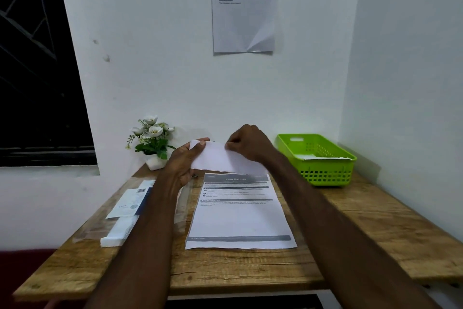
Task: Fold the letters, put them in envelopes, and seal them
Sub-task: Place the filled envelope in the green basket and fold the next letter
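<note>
Both hands hold a white envelope (213, 157) up above the far part of the wooden table (363, 228). My left hand (184, 158) grips its left end, thumb on the front. My right hand (248, 143) pinches its upper right edge with curled fingers. Whether a folded letter is inside cannot be seen. A flat printed letter (238, 213) lies on the table under the hands. At the left lie a clear plastic sleeve with white envelopes (120, 229) and a white and blue packet (132, 201).
A green plastic basket (318, 158) holding white paper stands at the back right. A small white pot of white flowers (152, 138) stands at the back left by the wall. A printed sheet (244, 5) is stuck on the wall. A dark window is at left.
</note>
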